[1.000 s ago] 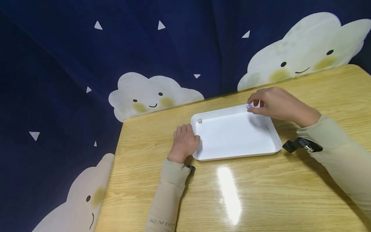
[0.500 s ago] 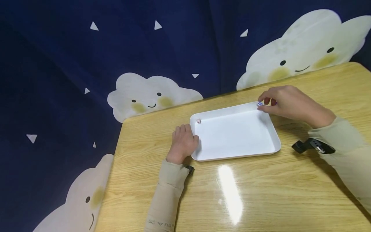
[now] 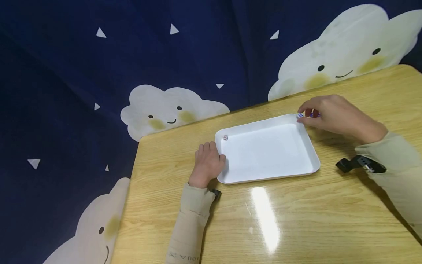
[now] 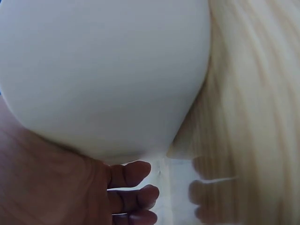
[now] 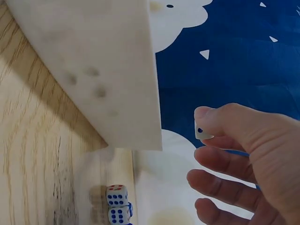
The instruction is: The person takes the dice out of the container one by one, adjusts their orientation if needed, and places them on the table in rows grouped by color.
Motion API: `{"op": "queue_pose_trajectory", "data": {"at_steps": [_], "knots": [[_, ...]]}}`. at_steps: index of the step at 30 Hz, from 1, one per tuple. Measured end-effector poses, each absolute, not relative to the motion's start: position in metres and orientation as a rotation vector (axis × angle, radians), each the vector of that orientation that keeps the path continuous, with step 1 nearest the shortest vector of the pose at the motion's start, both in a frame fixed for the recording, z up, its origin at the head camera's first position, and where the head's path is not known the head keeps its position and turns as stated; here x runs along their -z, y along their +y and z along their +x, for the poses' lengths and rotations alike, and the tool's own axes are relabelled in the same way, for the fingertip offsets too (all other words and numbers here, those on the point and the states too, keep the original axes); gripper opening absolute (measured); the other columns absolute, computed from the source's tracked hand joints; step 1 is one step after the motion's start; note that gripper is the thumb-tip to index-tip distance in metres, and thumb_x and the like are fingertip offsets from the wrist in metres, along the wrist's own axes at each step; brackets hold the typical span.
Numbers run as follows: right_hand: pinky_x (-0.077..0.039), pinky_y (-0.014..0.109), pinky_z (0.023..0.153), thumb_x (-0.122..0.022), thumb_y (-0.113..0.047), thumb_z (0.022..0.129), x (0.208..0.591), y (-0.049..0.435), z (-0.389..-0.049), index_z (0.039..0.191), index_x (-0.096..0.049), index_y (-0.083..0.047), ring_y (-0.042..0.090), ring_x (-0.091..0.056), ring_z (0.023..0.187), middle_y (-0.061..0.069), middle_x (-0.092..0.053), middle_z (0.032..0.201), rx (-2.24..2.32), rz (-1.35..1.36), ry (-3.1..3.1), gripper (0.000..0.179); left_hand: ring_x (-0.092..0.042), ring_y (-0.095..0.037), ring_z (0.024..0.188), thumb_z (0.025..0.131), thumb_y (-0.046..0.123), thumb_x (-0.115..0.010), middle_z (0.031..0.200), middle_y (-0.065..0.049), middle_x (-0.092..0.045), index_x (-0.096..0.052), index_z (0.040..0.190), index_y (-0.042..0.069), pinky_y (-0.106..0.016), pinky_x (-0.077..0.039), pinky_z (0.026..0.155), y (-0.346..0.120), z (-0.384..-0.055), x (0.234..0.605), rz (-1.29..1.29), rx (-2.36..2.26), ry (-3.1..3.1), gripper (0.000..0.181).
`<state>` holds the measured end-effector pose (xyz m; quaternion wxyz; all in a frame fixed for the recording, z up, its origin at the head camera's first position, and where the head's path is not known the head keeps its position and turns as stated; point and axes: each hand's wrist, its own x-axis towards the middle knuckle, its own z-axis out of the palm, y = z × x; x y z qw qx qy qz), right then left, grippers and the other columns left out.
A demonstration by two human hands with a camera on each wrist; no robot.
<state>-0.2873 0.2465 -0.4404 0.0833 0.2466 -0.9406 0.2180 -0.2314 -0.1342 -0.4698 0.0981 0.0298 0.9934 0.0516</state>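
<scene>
My left hand [image 3: 208, 163] holds the left side of a white tray [image 3: 270, 154], its thumb over the rim. In the left wrist view, fingertips [image 4: 136, 173] show past the tray's outer wall. Between thumb and index finger, my right hand [image 3: 341, 117] pinches a white die [image 5: 202, 131] with blue pips near the tray's far right corner. Its other fingers are bent and spread. Inside the tray's far left corner lies a die [image 3: 225, 137] with reddish pips. Other dice [image 5: 117, 196] sit on the table beyond the tray, partly hidden by my right fingers in the head view.
The tray stands on a light wooden table [image 3: 171, 165]. A dark blue curtain [image 3: 184, 55] with smiling clouds hangs along the table's far and left edges. Bright glare marks the tabletop in front of the tray.
My right hand has moved right with the die, from above the tray's far rim to its far right corner. The left hand stays on the tray, and the die inside has not moved.
</scene>
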Motion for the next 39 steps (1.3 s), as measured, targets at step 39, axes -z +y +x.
{"op": "queue_pose_trajectory", "data": {"at_steps": [39], "knots": [[-0.050, 0.040, 0.071, -0.076, -0.032, 0.093, 0.458, 0.277, -0.298, 0.109, -0.077, -0.008, 0.023, -0.066, 0.086, 0.012, -0.076, 0.099, -0.666, 0.514, -2.995, 0.028, -0.037, -0.031, 0.104, 0.101, 0.030, -0.038, 0.113, -0.015, -0.047, -0.046, 0.120, 0.000, -0.040, -0.033, 0.089, -0.134, -0.230, 0.470, 0.084, -0.135, 2.940, 0.036]]}}
